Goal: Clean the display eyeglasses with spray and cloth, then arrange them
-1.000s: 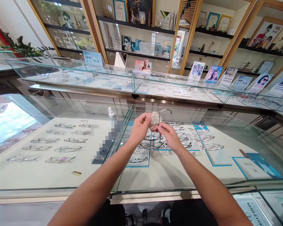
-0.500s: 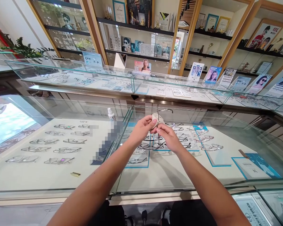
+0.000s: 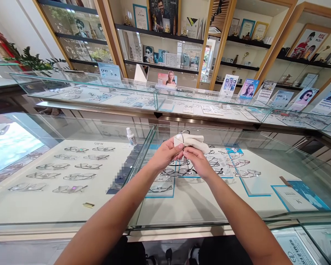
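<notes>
Above the glass showcase, my two hands are close together around one pair of eyeglasses (image 3: 183,139) with dark, thin rims. My left hand (image 3: 166,154) is closed, with its thumb pressing a pale cleaning cloth (image 3: 195,142) against a lens. The cloth's loose folds stick out to the right, over my right hand. With bent fingers my right hand (image 3: 196,161) pinches the lower part of the frame. Part of the glasses is hidden by the cloth and fingers.
Under the glass lie rows of eyeglasses (image 3: 79,176) and more black frames (image 3: 176,171). A white spray bottle (image 3: 131,137) stands behind, left of my hands. A gold clip-like piece (image 3: 88,205) is at front left. Farther back runs another glass showcase (image 3: 209,101).
The cloth, bunched small between my fingers before, now spreads out to the right over my right hand. The glasses have turned slightly; both hands stay in nearly the same place.
</notes>
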Demonstrator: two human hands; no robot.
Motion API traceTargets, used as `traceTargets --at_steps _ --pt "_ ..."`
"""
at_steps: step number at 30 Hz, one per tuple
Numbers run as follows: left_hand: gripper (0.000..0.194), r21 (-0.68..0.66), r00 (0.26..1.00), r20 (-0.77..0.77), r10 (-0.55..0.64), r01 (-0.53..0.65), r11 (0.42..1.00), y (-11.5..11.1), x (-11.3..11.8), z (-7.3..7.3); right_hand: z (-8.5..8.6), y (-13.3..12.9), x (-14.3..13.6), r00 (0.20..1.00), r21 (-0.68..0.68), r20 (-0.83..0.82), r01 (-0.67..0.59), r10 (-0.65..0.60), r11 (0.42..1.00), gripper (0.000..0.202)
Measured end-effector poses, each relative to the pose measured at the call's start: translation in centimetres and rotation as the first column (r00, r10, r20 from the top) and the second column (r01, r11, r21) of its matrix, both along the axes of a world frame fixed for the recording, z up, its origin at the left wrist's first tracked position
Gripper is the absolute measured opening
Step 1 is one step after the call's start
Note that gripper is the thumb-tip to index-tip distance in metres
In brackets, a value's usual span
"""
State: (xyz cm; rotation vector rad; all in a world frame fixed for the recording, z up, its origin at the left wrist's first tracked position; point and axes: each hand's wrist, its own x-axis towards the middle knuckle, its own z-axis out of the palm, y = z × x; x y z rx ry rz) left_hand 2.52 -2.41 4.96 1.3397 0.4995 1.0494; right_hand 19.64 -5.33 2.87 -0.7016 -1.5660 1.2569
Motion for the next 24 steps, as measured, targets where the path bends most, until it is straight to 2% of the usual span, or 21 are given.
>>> traceTargets --at_steps 4,8,14,18,24 --pt "0.043 0.020 1.000 0.004 0.027 -0.027 0.999 0.0 -0.1 -0.1 -0.3 0.1 -0.1 1.000 -0.039 -0.029 -0.006 0.005 0.999 0.041" --pt "0.044 0.032 0.998 0.019 0.067 -0.068 0.997 0.0 0.0 -0.3 0.2 -0.1 -0.3 0.999 -0.059 -0.030 0.013 -0.015 0.998 0.043" --pt "0.051 -0.004 0.991 0.045 0.126 -0.126 0.992 -0.3 0.4 -0.2 0.7 -0.5 -0.5 1.000 -0.020 0.003 -0.010 0.011 1.000 0.039" --pt "0.051 0.008 0.996 0.049 0.071 -0.072 0.997 -0.2 0.2 0.0 0.5 -0.4 -0.2 1.000 -0.027 -0.020 -0.024 0.023 0.999 0.037" --pt "0.040 0.058 0.996 0.079 -0.034 0.029 0.998 0.6 -0.9 0.7 0.4 0.0 0.3 0.998 -0.071 -0.055 0.021 -0.025 0.997 0.030"
